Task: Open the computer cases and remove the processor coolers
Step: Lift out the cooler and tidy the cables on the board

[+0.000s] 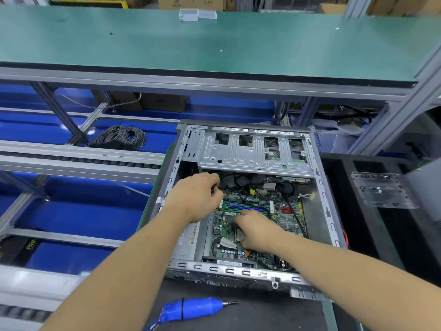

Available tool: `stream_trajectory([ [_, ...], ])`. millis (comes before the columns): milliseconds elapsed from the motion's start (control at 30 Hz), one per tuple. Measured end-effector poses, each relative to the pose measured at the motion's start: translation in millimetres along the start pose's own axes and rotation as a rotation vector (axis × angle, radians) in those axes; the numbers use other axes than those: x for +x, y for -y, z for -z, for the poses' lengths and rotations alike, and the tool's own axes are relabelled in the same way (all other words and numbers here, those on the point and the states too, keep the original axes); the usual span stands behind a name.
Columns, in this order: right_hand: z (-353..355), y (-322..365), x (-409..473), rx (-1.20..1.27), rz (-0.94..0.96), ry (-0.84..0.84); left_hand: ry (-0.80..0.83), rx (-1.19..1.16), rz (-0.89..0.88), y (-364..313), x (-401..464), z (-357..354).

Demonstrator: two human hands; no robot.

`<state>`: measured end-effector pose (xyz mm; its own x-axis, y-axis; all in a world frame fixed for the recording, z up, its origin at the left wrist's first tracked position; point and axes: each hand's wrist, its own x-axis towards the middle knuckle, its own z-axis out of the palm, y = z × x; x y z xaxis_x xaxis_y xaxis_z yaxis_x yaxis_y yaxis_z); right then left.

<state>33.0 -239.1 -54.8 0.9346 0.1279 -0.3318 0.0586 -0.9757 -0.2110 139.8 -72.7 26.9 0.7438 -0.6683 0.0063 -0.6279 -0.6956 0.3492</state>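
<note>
In the open case [317, 187], left hand [198, 197] curls around black cables [235, 181]; right hand [257, 231] pinches the processor [239, 235]. Better lift straight, keeping cables aside.

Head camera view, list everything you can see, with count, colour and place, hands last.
computer case: one, grey metal, open, centre of the bench
motherboard: one, green, inside the case
drive cage: one, silver, far end of the case
electric screwdriver: one, blue, on the dark mat in front of the case
cable coil: one, grey, on the blue surface to the left
clear plastic boxes: two, on the green shelf above
clear plate: one, right of the case
left hand: curled grip by the black cables
right hand: fingers on the processor area
</note>
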Motion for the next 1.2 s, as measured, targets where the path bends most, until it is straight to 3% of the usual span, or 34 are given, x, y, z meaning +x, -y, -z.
stream_trajectory([
  [600,6,-8,4,0.140,-0.042,0.047,-0.039,0.012,0.000,2,1,-3],
  [1200,10,4,5,0.032,-0.017,0.039,-0.035,0.032,-0.009,2,1,-3],
])
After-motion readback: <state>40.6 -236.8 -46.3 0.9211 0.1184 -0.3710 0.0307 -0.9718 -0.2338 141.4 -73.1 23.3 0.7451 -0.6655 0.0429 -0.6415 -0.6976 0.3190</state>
